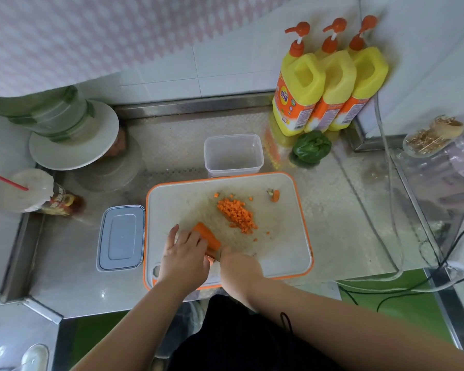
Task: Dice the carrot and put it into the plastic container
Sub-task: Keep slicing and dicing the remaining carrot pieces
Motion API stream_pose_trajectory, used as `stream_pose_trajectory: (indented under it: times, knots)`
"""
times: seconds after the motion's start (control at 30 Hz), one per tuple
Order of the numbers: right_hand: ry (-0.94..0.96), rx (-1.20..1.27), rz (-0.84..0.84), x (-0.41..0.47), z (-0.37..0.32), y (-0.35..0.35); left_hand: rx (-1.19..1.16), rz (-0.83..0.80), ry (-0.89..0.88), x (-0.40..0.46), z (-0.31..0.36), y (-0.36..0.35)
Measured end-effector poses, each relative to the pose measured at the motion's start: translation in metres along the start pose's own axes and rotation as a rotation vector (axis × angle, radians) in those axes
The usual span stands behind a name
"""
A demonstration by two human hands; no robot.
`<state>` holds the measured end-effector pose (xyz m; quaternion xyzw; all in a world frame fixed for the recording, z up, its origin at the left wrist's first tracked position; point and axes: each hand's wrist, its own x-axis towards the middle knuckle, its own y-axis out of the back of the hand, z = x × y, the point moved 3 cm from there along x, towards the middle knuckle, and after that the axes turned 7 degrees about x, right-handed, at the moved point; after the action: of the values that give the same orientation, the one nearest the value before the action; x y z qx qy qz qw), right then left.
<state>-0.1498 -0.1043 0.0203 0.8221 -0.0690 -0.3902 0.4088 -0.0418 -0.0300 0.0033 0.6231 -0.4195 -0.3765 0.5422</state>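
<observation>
On the white board (284, 245) I see my left hand (184, 257) pressing down on the carrot (208, 235), fingers curled over it. My right hand (239, 266) grips something hidden; I cannot tell what. Dice (237, 215) lie piled right of the carrot. The container (233, 155) stands just beyond the board, on the worktop (359, 210).
</observation>
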Motion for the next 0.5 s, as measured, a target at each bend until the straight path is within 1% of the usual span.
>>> stream_pose_trajectory:
  times: [0.13, 0.37, 0.5]
  knots:
    - [0.015, -0.004, 0.018, 0.0011, 0.0009, -0.0002, 0.010, -0.034, -0.030, 0.0055, 0.0013, 0.0040]
    - [-0.016, 0.058, 0.023, 0.0047, 0.0024, -0.0019, -0.063, 0.014, 0.003, 0.0005, -0.0013, 0.0089]
    - [-0.023, 0.051, 0.023, 0.0079, 0.0028, -0.0027, -0.089, -0.007, -0.010, 0.0009, -0.0026, 0.0042]
